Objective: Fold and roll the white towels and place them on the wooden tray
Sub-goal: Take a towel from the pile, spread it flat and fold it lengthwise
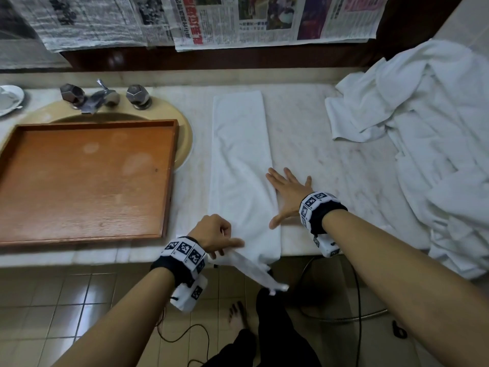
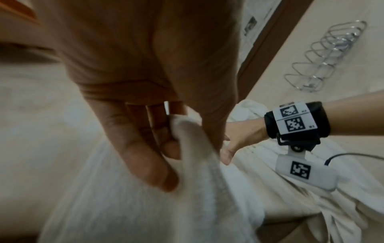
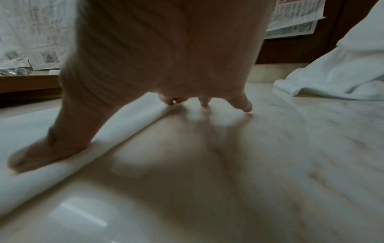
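The folded towel (image 1: 240,165) lay as 1 long strip on the worktop (image 1: 330,160), its near end hanging over the edge, probably so rolling could start there. The left hand (image 1: 214,231) pinched that near end, seemingly to pull it taut. The right hand (image 1: 288,194) lay spread flat, thumb on the strip's right edge, likely pinning it. The wooden tray (image 1: 169,181) sat just left, within reach, holding no rolls; the towel pile (image 1: 423,133) waited on the right.

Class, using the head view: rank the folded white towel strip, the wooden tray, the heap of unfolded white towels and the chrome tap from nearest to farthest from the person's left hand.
1. Folded white towel strip: pinched by the left hand.
2. Wooden tray: left, over the basin.
3. Chrome tap: far left, by the wall.
4. Heap of unfolded white towels: far right.
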A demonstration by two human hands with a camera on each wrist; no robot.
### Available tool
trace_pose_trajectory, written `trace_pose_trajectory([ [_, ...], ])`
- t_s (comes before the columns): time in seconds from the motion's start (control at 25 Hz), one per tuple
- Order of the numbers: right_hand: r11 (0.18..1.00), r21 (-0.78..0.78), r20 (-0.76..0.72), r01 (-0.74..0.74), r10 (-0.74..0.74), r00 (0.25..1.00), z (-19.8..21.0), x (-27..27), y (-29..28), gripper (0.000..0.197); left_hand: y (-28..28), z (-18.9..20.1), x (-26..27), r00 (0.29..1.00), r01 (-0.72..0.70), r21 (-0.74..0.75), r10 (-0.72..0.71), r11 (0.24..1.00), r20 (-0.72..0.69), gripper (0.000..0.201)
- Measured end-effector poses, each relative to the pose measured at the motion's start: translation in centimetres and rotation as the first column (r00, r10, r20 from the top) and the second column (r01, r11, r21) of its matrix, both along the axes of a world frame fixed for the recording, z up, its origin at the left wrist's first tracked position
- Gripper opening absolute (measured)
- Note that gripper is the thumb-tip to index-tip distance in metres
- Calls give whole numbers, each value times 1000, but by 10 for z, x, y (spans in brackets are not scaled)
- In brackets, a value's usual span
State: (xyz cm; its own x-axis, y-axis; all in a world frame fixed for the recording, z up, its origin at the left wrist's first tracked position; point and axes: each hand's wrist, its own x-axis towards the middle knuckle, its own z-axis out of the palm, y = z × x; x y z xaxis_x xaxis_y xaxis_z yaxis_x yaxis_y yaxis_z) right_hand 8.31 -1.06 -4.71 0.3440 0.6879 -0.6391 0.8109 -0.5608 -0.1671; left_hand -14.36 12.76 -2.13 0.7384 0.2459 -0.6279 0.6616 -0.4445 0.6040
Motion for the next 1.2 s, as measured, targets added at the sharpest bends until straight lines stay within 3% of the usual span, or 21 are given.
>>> trace_pose_trajectory([
  [0.08,1000,-11,5,-6,6,1000,2,0,1,153,0,-7,-9,998,-54,-35,55,998,19,36],
  [0.24,1000,-19,5,1,-1,1000,4,0,2,156,8,-13,-23,998,-62,-31,63,998,25,48],
  [0.36,1000,-20,0,-10,10,1000,-1,0,0,154,14,-20,-33,973,-230,-118,229,966,-17,59],
  [0.44,1000,-2,17,24,-24,1000,2,-1,4,140,13,-23,-37,924,-380,-187,378,906,-49,61],
  [0.52,995,61,82,83,-88,993,13,-12,16,110,11,-25,-40,867,-493,-253,493,832,-69,53],
  [0.6,978,208,151,-13,-19,988,21,-36,34,70,10,-24,-41,809,-576,-297,582,762,-77,45],
  [0.68,925,317,118,-211,182,976,22,-67,51,51,10,-25,-43,770,-622,-332,631,709,-95,43],
  [0.76,851,304,144,-428,403,904,15,-95,65,46,9,-24,-45,746,-647,-361,656,672,-116,44],
  [0.84,784,242,226,-572,528,819,10,-107,77,39,6,-24,-48,722,-669,-384,679,637,-132,45],
  [1.0,741,163,297,-651,592,749,16,-108,89,18,0,-23,-50,696,-694,-368,708,619,-121,40],
  [1.2,675,81,380,-733,659,649,29,-109,97,28,-2,-23,-49,689,-705,-335,716,626,-113,36],
])
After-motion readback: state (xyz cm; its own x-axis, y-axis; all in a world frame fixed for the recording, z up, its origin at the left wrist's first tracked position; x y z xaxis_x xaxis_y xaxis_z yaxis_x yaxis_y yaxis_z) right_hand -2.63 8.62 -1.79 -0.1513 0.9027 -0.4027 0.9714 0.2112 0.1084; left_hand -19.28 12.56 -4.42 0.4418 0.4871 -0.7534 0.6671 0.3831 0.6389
